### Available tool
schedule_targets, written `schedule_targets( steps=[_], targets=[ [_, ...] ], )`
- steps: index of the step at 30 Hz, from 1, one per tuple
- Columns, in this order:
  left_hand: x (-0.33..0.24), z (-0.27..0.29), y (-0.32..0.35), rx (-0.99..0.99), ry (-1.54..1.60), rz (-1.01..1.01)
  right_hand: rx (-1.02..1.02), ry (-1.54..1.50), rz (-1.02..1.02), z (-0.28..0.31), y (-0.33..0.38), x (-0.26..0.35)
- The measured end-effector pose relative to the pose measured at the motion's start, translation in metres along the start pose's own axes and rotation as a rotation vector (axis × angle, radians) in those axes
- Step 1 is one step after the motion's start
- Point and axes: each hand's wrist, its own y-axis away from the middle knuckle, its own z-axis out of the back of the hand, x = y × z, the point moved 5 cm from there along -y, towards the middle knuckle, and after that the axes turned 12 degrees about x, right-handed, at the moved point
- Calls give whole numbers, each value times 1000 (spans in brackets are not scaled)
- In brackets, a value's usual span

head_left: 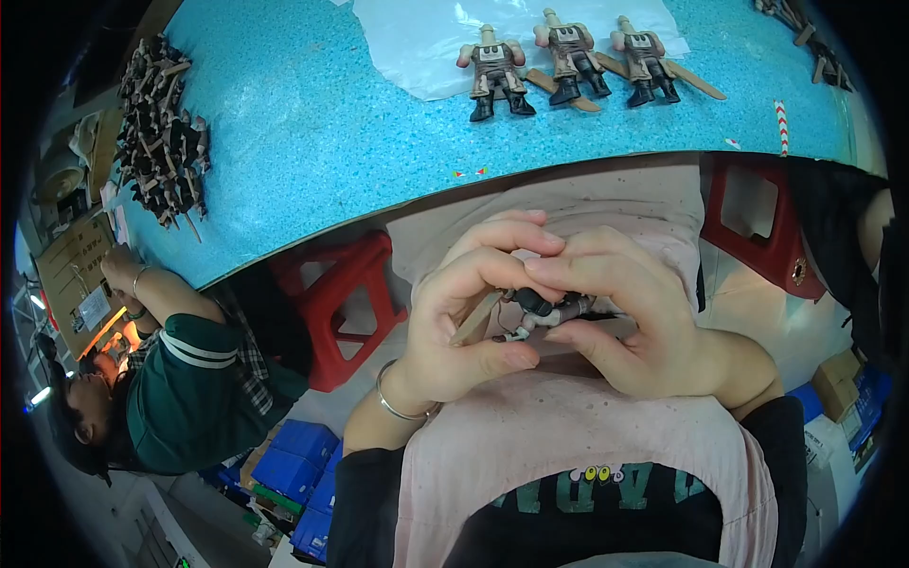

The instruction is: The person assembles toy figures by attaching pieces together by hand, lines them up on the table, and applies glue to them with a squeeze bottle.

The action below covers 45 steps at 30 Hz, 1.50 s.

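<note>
Close to my chest, below the table edge, both hands are curled around a small toy figure with black and greyish parts. A pale flat wooden stick runs from the figure into the palm of my left hand, whose fingers and thumb are closed round it. My right hand grips the figure's other end between thumb and fingers. The fingertips of the two hands meet above it and hide part of it. On the table ahead, three similar headless figures lie in a row, with wooden sticks beside or under them.
White plastic sheeting covers part of the blue table. A heap of figures lies at the left, with more at the far right. Red stools stand beneath. A person in green works at left, near blue boxes.
</note>
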Motion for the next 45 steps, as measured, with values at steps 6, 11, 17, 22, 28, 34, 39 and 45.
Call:
schedule_targets(
  steps=[6,11,17,22,28,34,39,45],
  targets=[
    [-11,7,-4,-54,-69,41,21,24,-36,6,-8,7],
    [-44,58,6,-361,-441,-50,35,46,-115,28,-16,2],
    [-87,126,10,-594,-1140,-14,-27,372,-23,85,-64,16],
    [-100,175,24,-836,-1674,85,4,545,29,110,-151,11],
    [-99,145,16,-809,-1585,-44,62,1012,264,85,-259,-8],
    [-63,79,-25,-353,-1223,-205,90,1316,142,70,-299,-38],
    [-52,60,-46,-225,-1109,-298,14,1080,72,89,-271,-22],
    [-48,41,-64,-114,-1010,-296,-19,1052,-190,138,-211,-33]
  ],
)
